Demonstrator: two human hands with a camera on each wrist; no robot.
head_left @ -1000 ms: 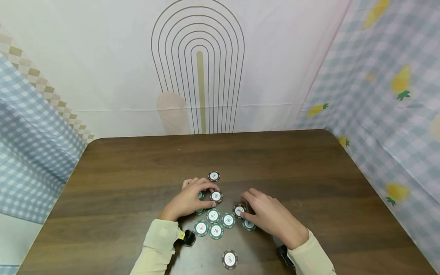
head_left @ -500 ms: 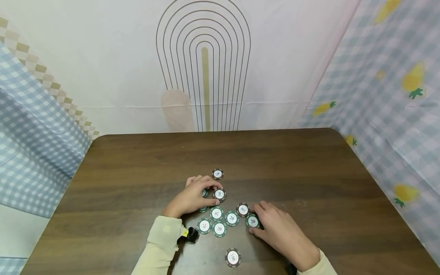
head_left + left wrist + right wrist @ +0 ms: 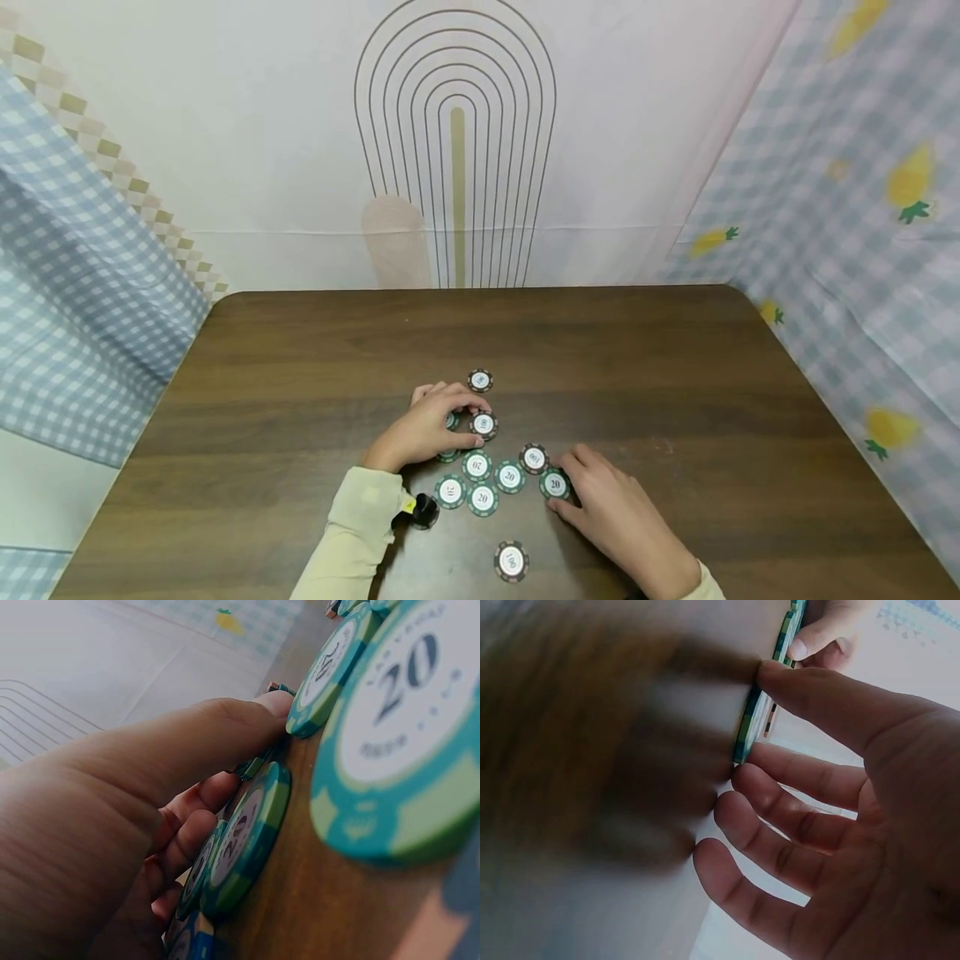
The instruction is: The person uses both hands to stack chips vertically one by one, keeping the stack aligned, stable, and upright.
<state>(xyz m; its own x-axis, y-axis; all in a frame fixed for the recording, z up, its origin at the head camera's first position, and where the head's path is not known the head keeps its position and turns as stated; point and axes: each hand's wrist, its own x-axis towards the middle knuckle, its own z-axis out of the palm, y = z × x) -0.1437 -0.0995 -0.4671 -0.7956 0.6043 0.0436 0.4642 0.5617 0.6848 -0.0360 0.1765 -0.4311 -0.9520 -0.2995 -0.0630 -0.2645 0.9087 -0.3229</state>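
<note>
Wood-brown counter (image 3: 337, 358): right hand (image 3: 611, 502) pinches the rim of a green chip (image 3: 555, 483) lying on it; left hand (image 3: 426, 427), fingertips partly hidden, seems to grip a black chip (image 3: 484, 425), farther back. Both look stiff, light, rather slick; best held by opposite edges.

Behind the bare left hand (image 3: 432, 425) comes a loose, pale yellow sleeve (image 3: 347, 533), softly creased. Beside that wrist, on the inner side, sits a rounded black camera (image 3: 425, 511) with a small bright yellow tag (image 3: 408, 505). Behind the bare right hand (image 3: 611, 506) shows a matching pale yellow cuff (image 3: 705, 587).
</note>
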